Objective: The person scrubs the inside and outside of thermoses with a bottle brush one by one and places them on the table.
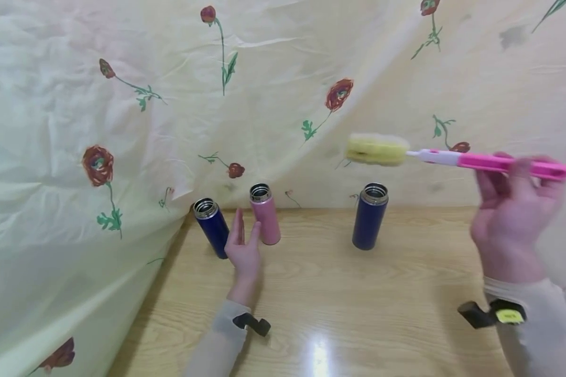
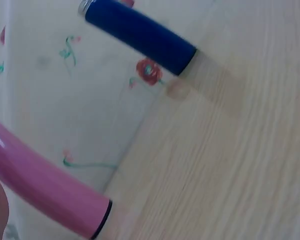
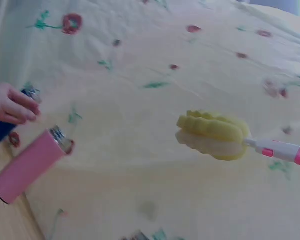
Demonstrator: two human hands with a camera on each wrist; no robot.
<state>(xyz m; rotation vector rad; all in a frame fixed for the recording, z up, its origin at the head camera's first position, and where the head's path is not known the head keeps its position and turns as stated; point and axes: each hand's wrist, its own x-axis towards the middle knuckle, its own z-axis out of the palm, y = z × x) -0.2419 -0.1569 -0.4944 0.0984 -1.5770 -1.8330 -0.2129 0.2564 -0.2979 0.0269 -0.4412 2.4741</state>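
My right hand (image 1: 511, 220) grips the pink handle of a bottle brush (image 1: 488, 161), raised above the table at the right. The brush's yellow and white sponge head (image 3: 212, 134) points left. My left hand (image 1: 244, 254) is between a dark blue bottle (image 1: 212, 228) and a pink bottle (image 1: 267, 222), its fingers extended and thumb apart, close to the pink one. Both stand upright without lids, their metal necks uncovered. In the left wrist view the pink bottle (image 2: 45, 190) is at the lower left, beside a bit of my hand.
Another dark blue bottle (image 1: 370, 217), also lidless, stands on the wooden table (image 1: 311, 293) right of the middle. A cream cloth with red flowers (image 1: 273, 104) hangs behind the table and along its left side. Each wrist wears a camera strap.
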